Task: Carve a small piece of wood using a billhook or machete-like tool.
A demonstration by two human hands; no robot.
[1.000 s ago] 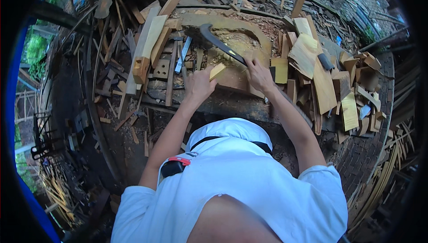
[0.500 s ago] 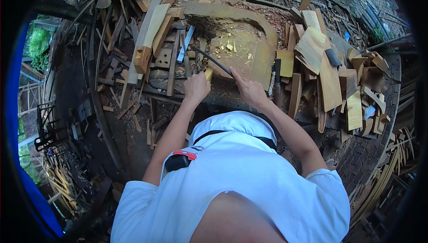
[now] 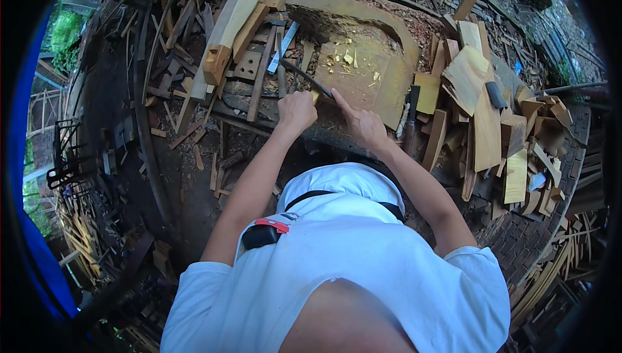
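My left hand (image 3: 299, 110) is closed round a small yellow wooden piece (image 3: 315, 96), only a bit of which shows past the fingers. In my right hand (image 3: 365, 127) is a long, narrow dark tool (image 3: 306, 76), its index finger stretched along it; whether it is a blade or a file I cannot tell. The tool slants up and left, passing just beyond the yellow piece. Both hands are over the near edge of a thick, hollowed wooden work block (image 3: 389, 100). Yellow wood chips (image 3: 348, 58) lie scattered on that block.
Left of the block are a hammer (image 3: 280, 55), a light-blue strip (image 3: 283, 47) and a long pale beam (image 3: 236, 19). To the right stand a dark-bladed tool (image 3: 412, 116) and a heap of offcut boards (image 3: 487, 126). A red-and-black tape measure (image 3: 264, 232) hangs at my waist.
The view has shifted, so the bench sits farther right and lower. My left hand has moved up and right, nearer my right hand, and less of the yellow piece shows.
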